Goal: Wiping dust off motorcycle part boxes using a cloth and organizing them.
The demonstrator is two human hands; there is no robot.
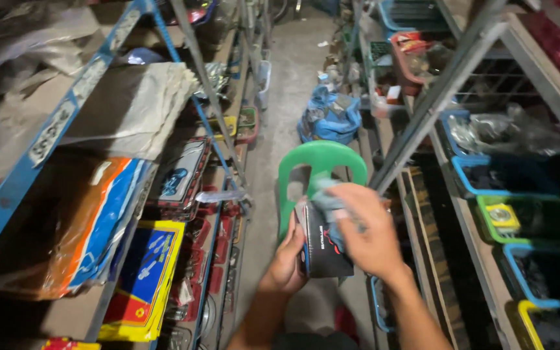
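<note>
My left hand (288, 258) grips a small black box (322, 249) from its left side, low in the middle of the head view. My right hand (367, 230) presses a crumpled blue-grey cloth (329, 201) against the top and right of the box. The right hand is blurred. Just behind the box stands a green plastic chair (321, 160) in the narrow aisle.
Metal shelving lines both sides of a grey concrete aisle (293, 84). The left shelves (59, 123) hold packaged goods, including an orange-blue pack (98, 214) and a yellow pack (147, 272). Right shelves carry blue, green and yellow bins (526, 214). A blue bag (330, 116) sits farther down.
</note>
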